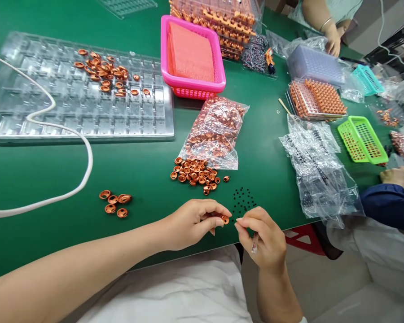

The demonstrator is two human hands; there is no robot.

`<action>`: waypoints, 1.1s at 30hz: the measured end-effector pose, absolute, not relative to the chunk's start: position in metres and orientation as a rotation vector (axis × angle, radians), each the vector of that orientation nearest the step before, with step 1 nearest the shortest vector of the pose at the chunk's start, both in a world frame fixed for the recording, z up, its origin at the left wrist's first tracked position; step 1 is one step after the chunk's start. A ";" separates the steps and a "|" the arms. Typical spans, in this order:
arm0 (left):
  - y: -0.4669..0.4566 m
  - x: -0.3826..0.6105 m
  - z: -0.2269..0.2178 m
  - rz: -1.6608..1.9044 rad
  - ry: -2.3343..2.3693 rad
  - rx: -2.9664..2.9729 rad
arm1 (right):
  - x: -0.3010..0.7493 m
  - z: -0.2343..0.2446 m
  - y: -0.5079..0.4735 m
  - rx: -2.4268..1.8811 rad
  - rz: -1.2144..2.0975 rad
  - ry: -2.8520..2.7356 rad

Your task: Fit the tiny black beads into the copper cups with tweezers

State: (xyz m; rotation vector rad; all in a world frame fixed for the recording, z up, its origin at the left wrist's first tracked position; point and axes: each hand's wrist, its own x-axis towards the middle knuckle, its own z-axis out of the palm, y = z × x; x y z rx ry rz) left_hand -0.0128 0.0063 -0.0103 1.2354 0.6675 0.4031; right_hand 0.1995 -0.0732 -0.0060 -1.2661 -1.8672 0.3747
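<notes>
My left hand [191, 224] pinches a small copper-coloured ring-shaped part [225, 219] between thumb and fingertips. Close on its right, my right hand [264, 237] is closed in a pinch, with fingertips a little apart from that part. A short whitish piece with red marks [255, 242] sticks out below its curled fingers; the rest of it is hidden. Tiny black pieces [244, 199] lie scattered just beyond my hands. A pile of similar copper parts [195, 172] spills from a clear plastic bag [218, 123]. Several more copper parts [112, 199] lie by my left forearm.
A clear moulded tray [54, 107] holds loose copper parts at the left, with a white cable [84, 179] across it. Behind the bag stands a pink basket [218, 67]. Plastic bags [316, 166] and a green basket [379, 157] lie rightward, near other people's hands [333, 42].
</notes>
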 end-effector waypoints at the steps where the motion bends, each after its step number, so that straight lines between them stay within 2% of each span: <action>1: 0.007 -0.013 -0.010 0.406 0.666 1.236 | 0.199 -0.007 -0.074 -1.261 0.370 -1.869; 15: 0.008 -0.014 -0.010 0.363 0.679 1.267 | 0.196 -0.019 -0.073 -1.197 0.392 -2.003; 24: 0.007 -0.014 -0.011 0.359 0.640 1.434 | 0.199 -0.009 -0.066 -1.137 0.358 -2.250; 33: 0.004 -0.011 -0.013 0.319 0.689 1.360 | 0.199 -0.007 -0.064 -1.068 0.283 -2.356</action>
